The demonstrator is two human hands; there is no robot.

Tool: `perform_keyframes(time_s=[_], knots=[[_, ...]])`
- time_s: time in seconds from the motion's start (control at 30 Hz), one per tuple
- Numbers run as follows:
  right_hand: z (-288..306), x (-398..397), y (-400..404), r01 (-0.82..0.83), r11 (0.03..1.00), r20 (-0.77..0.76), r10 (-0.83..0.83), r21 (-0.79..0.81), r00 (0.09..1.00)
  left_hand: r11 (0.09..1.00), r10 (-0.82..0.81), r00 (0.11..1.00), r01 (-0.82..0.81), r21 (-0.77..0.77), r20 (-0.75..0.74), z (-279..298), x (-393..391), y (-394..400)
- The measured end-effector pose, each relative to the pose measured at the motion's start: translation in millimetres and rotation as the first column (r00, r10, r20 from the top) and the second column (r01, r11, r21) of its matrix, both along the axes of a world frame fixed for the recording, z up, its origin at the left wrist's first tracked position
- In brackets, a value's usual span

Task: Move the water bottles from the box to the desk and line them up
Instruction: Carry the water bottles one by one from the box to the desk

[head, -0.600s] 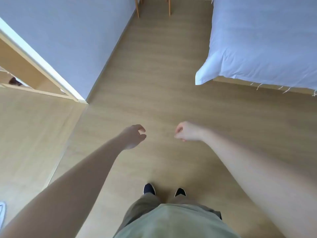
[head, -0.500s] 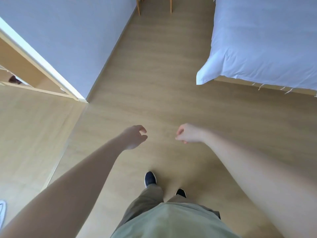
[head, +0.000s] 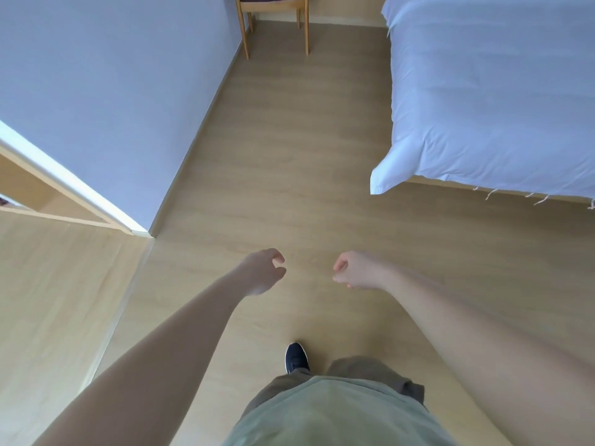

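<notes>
Soft, even daylight fills the room, bright on the white bed cover (head: pixel 489 101) and the pale wall (head: pixel 106 91), with only faint shadows on the wooden floor (head: pixel 289 175). The wide-angle lens bends straight lines near the edges and stretches both forearms at the bottom corners. Detail is slightly soft throughout, most at the frame's lower edge.

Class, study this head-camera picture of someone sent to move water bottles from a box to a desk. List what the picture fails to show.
- Bottles, box, desk: none in the head view; their place cannot be told.
- Chair: top edge cuts off all but seat and legs.
- Bed: cut by the top and right edges.
- Second foot: hidden under the trousers; one shoe shows.
- Left hand, right hand: loosely curled, holding nothing; palms face away.
</notes>
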State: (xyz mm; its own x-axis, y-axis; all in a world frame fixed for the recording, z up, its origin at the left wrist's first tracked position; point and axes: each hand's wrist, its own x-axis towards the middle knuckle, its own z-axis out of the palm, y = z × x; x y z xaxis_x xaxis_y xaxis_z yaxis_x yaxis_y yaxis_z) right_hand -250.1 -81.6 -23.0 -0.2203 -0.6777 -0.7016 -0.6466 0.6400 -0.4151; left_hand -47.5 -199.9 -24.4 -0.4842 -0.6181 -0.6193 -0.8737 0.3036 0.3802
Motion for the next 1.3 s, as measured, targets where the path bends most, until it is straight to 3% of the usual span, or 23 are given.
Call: perform_keyframes(time_s=[0.13, 0.47, 0.67, 0.8, 1.3], knots=[[1.9, -13.8, -48.1, 0.078, 0.993, -0.035, -0.082, -0.093, 0.996, 0.999, -0.025, 0.999, 0.024, -0.027, -0.033, -3.1, -17.9, -53.0], [-10.8, -93.3, -179.2, 0.136, 0.986, 0.011, -0.136, -0.092, 0.991, 1.000, 0.016, 0.998, -0.015, 0.012, -0.068, -19.4, -85.3, -184.6], [0.1, -162.2, -274.4, 0.075, 0.996, 0.034, -0.074, -0.056, 0.997, 0.982, 0.153, 0.987, -0.145, 0.122, -0.059, -11.0, -151.2, -270.2], [16.3, -207.9, -342.1, 0.040, 0.998, 0.042, -0.038, -0.050, 0.998, 0.977, 0.193, 0.976, -0.182, 0.108, -0.098, 2.3, -201.1, -331.4], [3.1, -284.4, -594.3, 0.030, 0.998, 0.022, -0.029, -0.047, 0.999, 0.988, 0.146, 0.979, -0.136, 0.077, -0.141, -1.9, -285.7, -583.9]])
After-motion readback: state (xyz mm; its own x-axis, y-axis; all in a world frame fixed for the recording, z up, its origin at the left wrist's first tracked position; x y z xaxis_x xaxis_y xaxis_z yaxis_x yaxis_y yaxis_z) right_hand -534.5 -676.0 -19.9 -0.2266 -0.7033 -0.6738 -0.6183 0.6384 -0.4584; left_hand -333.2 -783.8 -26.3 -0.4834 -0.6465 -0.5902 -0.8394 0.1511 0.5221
